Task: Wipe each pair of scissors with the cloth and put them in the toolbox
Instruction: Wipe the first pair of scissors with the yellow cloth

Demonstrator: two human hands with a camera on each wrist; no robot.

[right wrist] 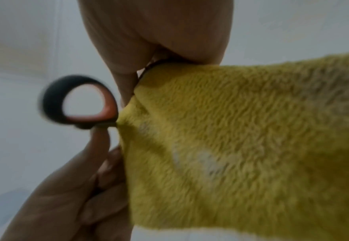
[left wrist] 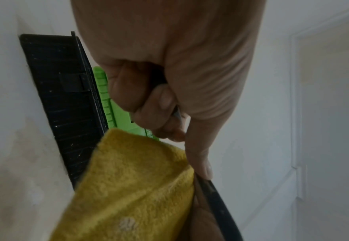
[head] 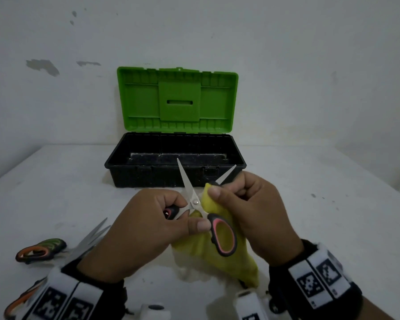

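Note:
A pair of scissors [head: 195, 200] with black and pink handles is held spread wide in front of the toolbox. My left hand [head: 169, 215] grips its left handle, thumb near the pivot. My right hand [head: 226, 192] pinches the yellow cloth [head: 236, 264] round the right blade, whose tip sticks out past the fingers. The large handle loop [head: 224, 236] hangs free over the cloth. In the right wrist view the loop [right wrist: 80, 102] shows beside the cloth [right wrist: 241, 138]. The left wrist view shows my left hand [left wrist: 165, 101] above the cloth [left wrist: 132, 187].
The toolbox [head: 174, 174] stands with its green lid [head: 177, 100] up against the wall, its black tray dark inside. More scissors lie at the lower left: a green-handled and orange-handled pair [head: 41, 249], and another orange handle [head: 19, 303] by my left wrist.

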